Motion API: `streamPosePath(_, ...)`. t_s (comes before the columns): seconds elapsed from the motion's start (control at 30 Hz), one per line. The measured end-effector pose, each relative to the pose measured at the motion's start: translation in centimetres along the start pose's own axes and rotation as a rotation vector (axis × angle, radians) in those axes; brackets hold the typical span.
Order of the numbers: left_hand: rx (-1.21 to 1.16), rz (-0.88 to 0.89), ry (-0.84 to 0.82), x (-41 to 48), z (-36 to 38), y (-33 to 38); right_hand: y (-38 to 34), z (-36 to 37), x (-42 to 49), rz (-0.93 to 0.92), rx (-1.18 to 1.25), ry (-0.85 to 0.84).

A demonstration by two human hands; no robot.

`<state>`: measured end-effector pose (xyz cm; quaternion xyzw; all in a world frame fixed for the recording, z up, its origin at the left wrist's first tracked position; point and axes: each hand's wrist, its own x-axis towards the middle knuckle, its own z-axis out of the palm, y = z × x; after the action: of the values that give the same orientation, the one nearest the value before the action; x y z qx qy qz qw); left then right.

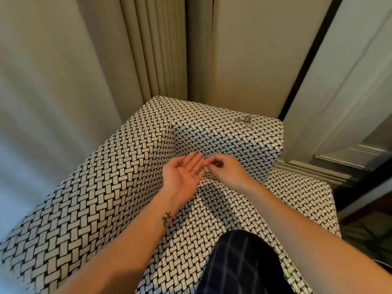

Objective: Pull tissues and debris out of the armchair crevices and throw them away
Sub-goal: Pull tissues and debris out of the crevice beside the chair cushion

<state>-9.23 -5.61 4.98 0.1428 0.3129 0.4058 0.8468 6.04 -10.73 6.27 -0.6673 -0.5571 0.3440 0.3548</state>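
Observation:
A black-and-white woven-pattern armchair (110,187) fills the lower view. My left hand (183,177) is held palm up with straight fingers over the crevice between the seat and the right armrest (233,141). My right hand (222,168) is just beside it, its fingers curled and pinching a small white scrap (206,169) at the crevice, next to my left fingertips. The scrap is mostly hidden by my fingers. Several coins (244,120) lie on top of the right armrest.
Beige curtains (63,71) hang behind and to the left of the chair. A pale wall and door frame with a dark strip (307,60) stand to the right. My knee in dark checked fabric (244,264) presses on the seat front.

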Motion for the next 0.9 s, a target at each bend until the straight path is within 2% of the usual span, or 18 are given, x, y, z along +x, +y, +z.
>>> streamPosePath(0.23,0.027,-0.022,-0.106,3.8,10.2,0.4,-0.9,-7.5,2.9,-0.055,-0.002,0.212)
streamPosePath(0.43,0.026,-0.002,-0.088,7.3,14.9,0.3,0.4,-11.9,5.6,-0.068,-0.031,0.368)
streamPosePath(0.53,0.033,0.007,-0.072,8.8,15.4,-0.1,1.7,-12.9,6.7,-0.050,-0.037,0.402)
streamPosePath(0.73,0.032,0.011,-0.035,10.6,15.4,-0.7,2.6,-12.3,8.2,-0.097,-0.273,0.396)
streamPosePath(0.9,0.007,0.008,-0.035,10.1,14.7,-0.6,2.4,-11.8,7.7,-0.089,-0.350,0.381)
